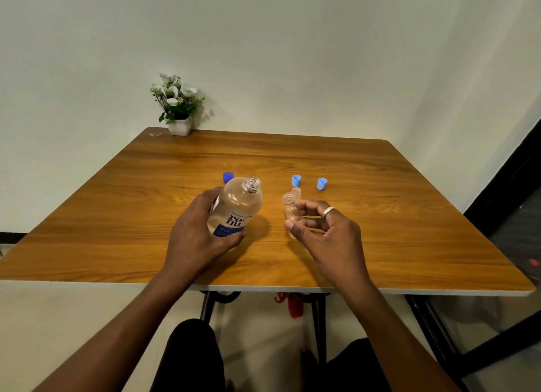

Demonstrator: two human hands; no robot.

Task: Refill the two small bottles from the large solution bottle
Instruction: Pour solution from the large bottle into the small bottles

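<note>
Left hand (196, 230) wrapped round large solution bottle (235, 207), uncapped, tilted toward right. Right hand (325, 230) pinches nearer small bottle (289, 211), open-mouthed; second small bottle (296, 191) just behind. Caps beyond. Step: pre-pour. Next: align mouths, tip slowly.

Lower part of the big bottle (235, 208) covered by the left hand (196, 233), label only partly readable. Dark blue cap (228, 176) half hidden behind that bottle's shoulder. Small bottle (290, 210) partly masked by the right hand (328, 230); second small bottle (296, 191) mostly concealed behind the first. Tiny item (155, 134) at the table's (409, 245) far left corner too small to identify. Both forearms cut off at the bottom edge.
</note>
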